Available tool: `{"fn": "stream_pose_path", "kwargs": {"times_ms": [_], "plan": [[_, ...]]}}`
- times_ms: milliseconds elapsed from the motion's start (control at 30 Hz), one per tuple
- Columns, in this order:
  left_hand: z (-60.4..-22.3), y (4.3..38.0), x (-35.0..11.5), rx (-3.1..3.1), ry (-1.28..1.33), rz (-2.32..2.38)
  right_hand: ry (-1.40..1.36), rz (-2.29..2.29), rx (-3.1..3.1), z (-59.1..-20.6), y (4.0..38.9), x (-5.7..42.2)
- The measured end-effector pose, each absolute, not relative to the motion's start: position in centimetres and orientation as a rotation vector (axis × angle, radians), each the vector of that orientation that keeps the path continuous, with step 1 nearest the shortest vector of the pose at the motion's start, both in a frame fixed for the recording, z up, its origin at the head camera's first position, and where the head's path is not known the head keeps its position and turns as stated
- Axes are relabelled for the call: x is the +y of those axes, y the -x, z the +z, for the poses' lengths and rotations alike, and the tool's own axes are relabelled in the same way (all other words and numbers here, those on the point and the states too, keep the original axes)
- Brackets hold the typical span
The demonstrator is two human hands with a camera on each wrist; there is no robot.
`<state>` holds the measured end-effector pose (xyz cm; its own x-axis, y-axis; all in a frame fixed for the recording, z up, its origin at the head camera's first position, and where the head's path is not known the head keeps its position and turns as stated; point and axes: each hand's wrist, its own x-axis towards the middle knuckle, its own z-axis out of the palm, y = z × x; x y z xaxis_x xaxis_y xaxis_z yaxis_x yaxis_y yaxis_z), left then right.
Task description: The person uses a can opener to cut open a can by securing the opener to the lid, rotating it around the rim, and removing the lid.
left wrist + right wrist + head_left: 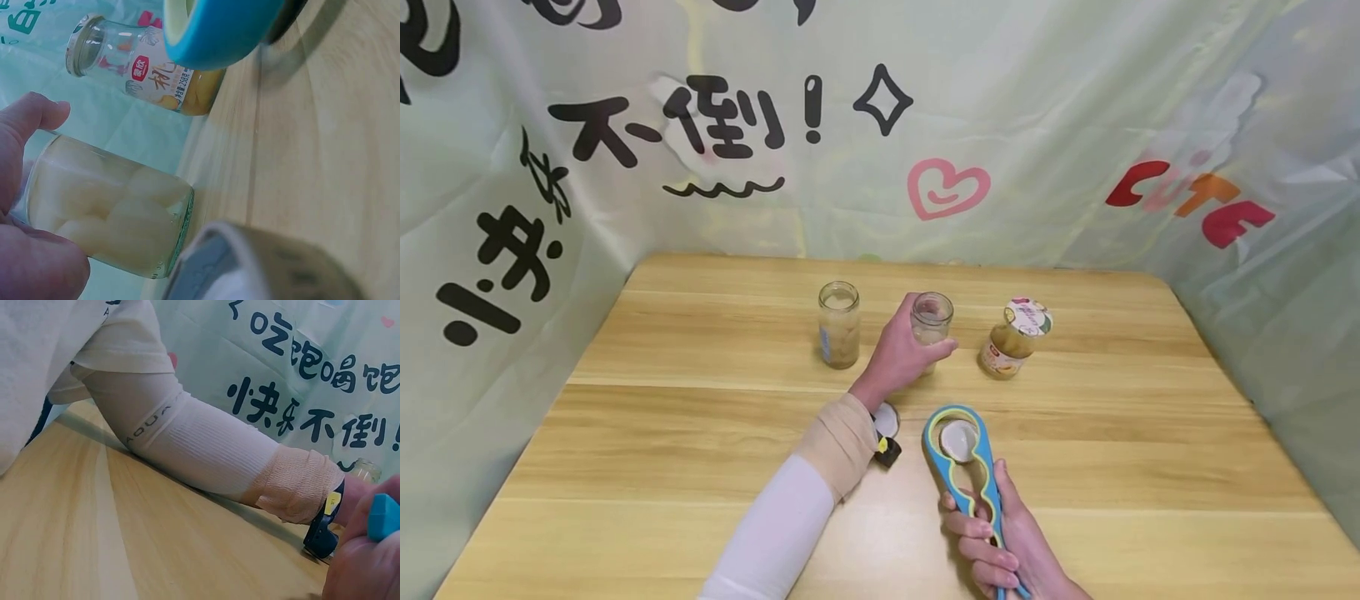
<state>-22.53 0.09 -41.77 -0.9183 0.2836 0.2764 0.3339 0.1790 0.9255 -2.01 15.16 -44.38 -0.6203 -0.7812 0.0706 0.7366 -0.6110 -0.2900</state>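
In the head view my left hand [904, 346] grips an open glass jar [932, 312] in the middle of the table's far part. The left wrist view shows pale, rounded pieces of fruit in that jar [112, 206], which bears no label on the visible side. My right hand [1000, 542] holds a blue jar opener [988, 475] with a yellow-green inner edge by its handles, nearer the front. Through the opener's loop a white jar lid [958, 440] is visible. Another lid [887, 420] lies beside my left wrist, partly hidden by it.
A second open glass jar [839, 327] stands to the left of my left hand. On the right is a labelled jar [1004, 350] with its lid on and yellowish fruit inside. Behind the wooden table [700, 417] hangs a printed cloth [1037, 100].
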Motion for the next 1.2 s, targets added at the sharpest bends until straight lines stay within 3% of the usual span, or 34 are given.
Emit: {"fn": "stream_pose_path", "kwargs": {"times_ms": [1200], "plan": [[-40.88,21.79,0.11,-2.363,0.614,-1.941,0.263,-2.271,0.609,-43.79,1.18,14.77]]}}
